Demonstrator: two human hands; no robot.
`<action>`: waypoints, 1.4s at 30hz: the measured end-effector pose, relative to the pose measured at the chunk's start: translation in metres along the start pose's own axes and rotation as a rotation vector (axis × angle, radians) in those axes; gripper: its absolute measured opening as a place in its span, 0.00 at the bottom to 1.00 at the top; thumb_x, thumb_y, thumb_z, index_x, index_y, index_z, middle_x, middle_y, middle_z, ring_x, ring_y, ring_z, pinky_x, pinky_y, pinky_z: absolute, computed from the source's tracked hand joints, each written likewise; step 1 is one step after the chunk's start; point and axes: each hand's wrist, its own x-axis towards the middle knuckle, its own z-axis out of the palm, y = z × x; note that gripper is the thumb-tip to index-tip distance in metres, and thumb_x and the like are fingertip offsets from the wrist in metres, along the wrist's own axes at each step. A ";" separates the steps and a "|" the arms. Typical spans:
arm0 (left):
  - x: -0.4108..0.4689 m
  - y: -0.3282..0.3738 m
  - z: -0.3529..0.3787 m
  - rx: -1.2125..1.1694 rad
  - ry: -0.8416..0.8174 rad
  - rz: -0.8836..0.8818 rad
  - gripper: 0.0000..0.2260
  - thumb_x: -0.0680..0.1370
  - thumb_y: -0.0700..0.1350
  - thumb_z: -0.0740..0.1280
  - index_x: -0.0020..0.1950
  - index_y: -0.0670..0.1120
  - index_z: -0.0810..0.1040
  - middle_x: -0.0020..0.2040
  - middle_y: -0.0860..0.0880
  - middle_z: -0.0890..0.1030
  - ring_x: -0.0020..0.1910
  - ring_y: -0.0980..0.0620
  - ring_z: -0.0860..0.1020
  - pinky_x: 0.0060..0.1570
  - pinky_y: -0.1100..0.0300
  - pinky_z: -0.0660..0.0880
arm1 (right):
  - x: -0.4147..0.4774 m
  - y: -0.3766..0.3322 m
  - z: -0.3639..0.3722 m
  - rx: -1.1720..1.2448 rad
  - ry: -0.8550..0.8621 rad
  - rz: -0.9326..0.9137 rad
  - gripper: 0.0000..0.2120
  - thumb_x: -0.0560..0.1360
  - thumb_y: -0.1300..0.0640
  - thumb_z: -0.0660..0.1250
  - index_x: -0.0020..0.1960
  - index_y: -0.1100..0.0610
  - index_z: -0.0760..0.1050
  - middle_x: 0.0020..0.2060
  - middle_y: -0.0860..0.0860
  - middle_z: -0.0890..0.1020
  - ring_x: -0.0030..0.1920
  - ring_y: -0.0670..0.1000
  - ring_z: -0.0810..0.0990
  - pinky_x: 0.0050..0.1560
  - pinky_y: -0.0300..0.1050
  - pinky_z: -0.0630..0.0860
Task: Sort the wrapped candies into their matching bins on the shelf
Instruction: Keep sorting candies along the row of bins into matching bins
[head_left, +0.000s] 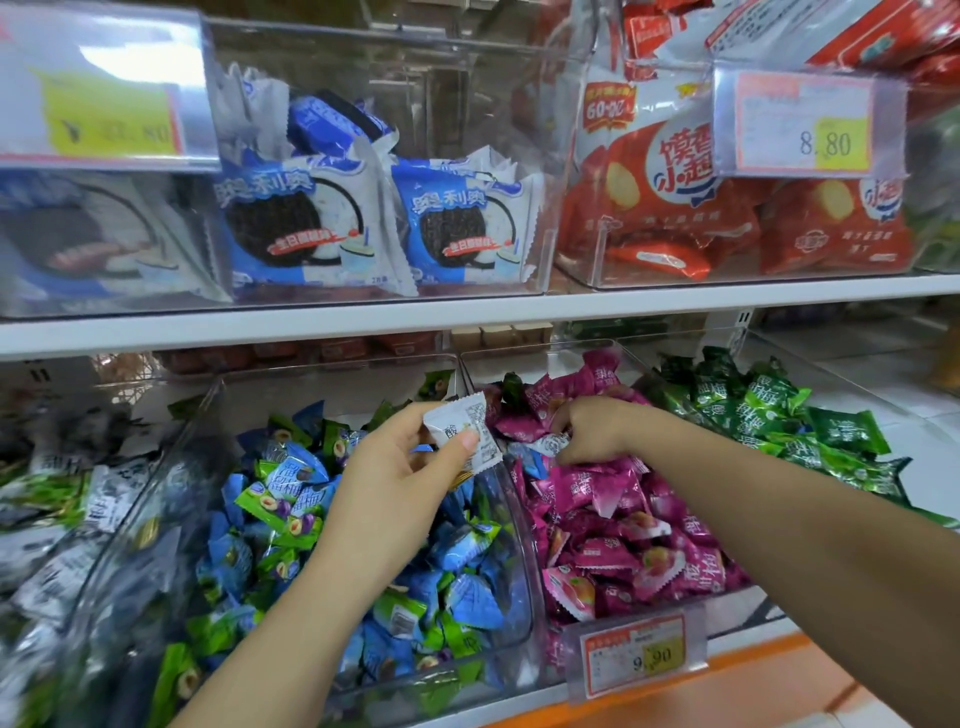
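Left hand (410, 467) is up over the blue bin (527, 582), thumb and fingertips pinching a white candy (462, 421) by its lower half, so the wrapper sticks up just above the thumb. Directly below those fingers is the heap of blue and lime-green candies (270, 488). Just right of the fingertips is the divider wall, then the pink bin (545, 347). The right hand (592, 428) is reached into that one, fingers curled down and nipping a second white candy (555, 443) that lies on top of the pink candies (613, 519), which spread out under and in front of the knuckles. The two white wrappers are near each other but not touching. Off past the right wrist there's a pile of dark green candies (753, 410). Down below the right forearm a price tag (641, 654) reading 9.90 is clipped to the shelf edge. Well above both sets of fingers, on the upper shelf, sit Oreo packs (296, 223) and red snack bags (670, 208).
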 end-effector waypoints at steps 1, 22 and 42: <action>0.000 -0.001 -0.001 0.004 0.001 0.000 0.07 0.76 0.50 0.66 0.52 0.59 0.78 0.47 0.64 0.82 0.47 0.59 0.81 0.52 0.61 0.76 | -0.002 -0.001 -0.001 0.006 -0.001 -0.010 0.24 0.77 0.49 0.65 0.68 0.60 0.70 0.58 0.55 0.76 0.44 0.49 0.76 0.44 0.41 0.74; -0.003 0.005 0.005 0.002 -0.011 -0.093 0.11 0.77 0.61 0.56 0.48 0.64 0.78 0.47 0.68 0.79 0.48 0.72 0.75 0.47 0.77 0.67 | -0.109 -0.031 0.011 0.681 0.578 -0.423 0.19 0.67 0.50 0.75 0.52 0.42 0.70 0.48 0.38 0.77 0.50 0.36 0.75 0.55 0.32 0.72; 0.001 -0.002 -0.022 0.086 0.139 -0.107 0.16 0.74 0.55 0.68 0.61 0.59 0.75 0.55 0.61 0.79 0.42 0.64 0.78 0.43 0.70 0.70 | -0.010 -0.022 0.016 0.481 0.047 -0.215 0.24 0.79 0.53 0.62 0.73 0.58 0.62 0.60 0.52 0.76 0.53 0.48 0.77 0.54 0.39 0.73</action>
